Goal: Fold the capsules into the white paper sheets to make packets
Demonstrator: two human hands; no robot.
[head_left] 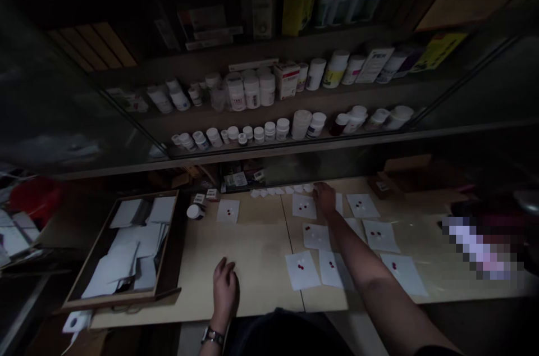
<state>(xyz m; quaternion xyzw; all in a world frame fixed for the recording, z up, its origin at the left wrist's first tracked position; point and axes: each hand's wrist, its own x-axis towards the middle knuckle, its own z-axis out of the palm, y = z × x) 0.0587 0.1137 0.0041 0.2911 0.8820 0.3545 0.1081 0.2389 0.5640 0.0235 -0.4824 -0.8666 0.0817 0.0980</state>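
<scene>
My right hand [325,200] reaches to the back of the table, its fingers closed at the right end of a row of small folded paper packets [275,191]. The fingertips seem to pinch the last packet, partly hidden by the hand. Around and under my right forearm lie several white paper squares [304,269], most bearing red and pale pills [300,267]. One more paper square [228,211] with pills is farther left. My left hand [224,287] rests near the table's front edge, fingers loosely bent and slightly apart, holding nothing visible.
A wooden tray [80,266] with stacks of white paper stands at the left. Beside it are a white-capped bottle [195,211] and small boxes [213,195]. Shelves of medicine bottles [252,92] rise behind the table [248,255]. An open cardboard box [421,182] sits at the back right.
</scene>
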